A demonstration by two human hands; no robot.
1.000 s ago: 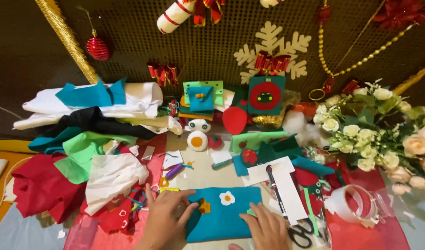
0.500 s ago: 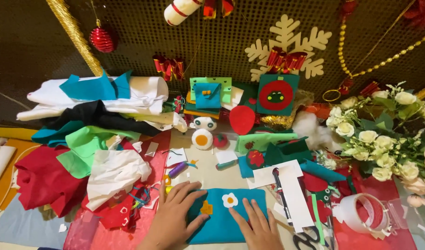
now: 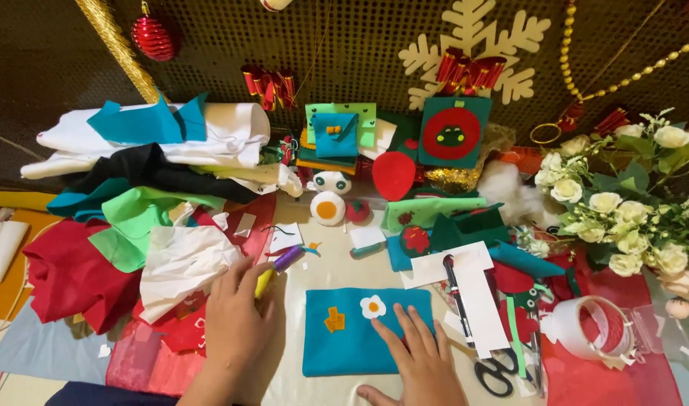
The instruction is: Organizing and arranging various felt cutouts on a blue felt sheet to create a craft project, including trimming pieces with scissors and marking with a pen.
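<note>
Right hand [image 3: 418,353], 6 o'clock: fingers spread, flat on teal felt sheet [image 3: 359,331], gripping nothing | Left hand [image 3: 238,319], 8 o'clock: curled around yellow-purple pen [image 3: 278,268] | White flower patch [image 3: 372,306], centre, on sheet | Egg plush [image 3: 328,208], 12 o'clock

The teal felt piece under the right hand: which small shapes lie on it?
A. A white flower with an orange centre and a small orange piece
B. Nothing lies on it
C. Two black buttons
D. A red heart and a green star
A: on the teal felt piece, which the right hand presses flat, lie a white flower with an orange centre and a small orange piece.
</note>
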